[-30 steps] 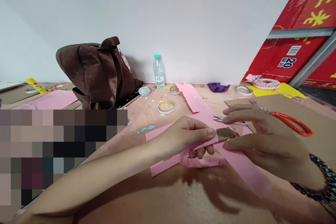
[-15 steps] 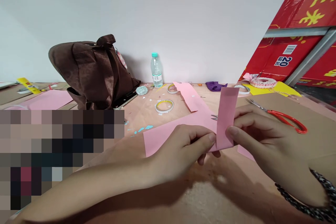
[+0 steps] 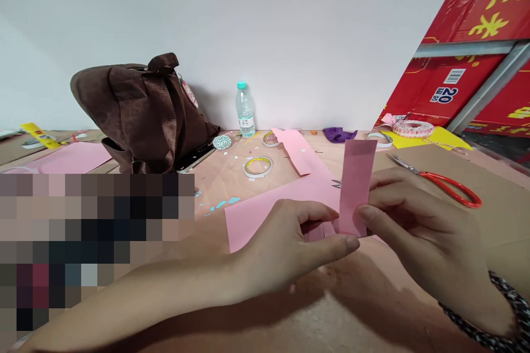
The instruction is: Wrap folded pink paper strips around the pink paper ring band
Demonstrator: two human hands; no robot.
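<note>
bench (image 3: 219, 187) under a pinkish paper covering, backed by a white wall (image 3: 248, 16). red printed cartons (image 3: 464, 83) stand at far right, a brown fabric bag (image 3: 141, 110) slumps at the back left. a cardboard sheet (image 3: 492, 237) lies at right, with a wide pink paper sheet (image 3: 265, 226) lying left of centre, under and behind the hands.

right hand (image 3: 414, 226), beaded bracelet (image 3: 476, 328) at its wrist: thumb pressed on the strip's face, fingers (image 3: 389, 190) behind it, pinching the right edge of a narrow pink paper strip (image 3: 355, 187). the strip stands upright above the bench, its top end free, probably held up so both faces and edges stay off the sheet.

left hand (image 3: 290, 248): fingers loosely curled, thumb near the strip's lower end; cannot tell if they grip it.

red-handled scissors (image 3: 449, 187) lie on the cardboard, well right of the strip, within easy reach. further back sit a water bottle (image 3: 245, 113), a tape roll (image 3: 257, 166) and a twine ball (image 3: 222, 142).
</note>
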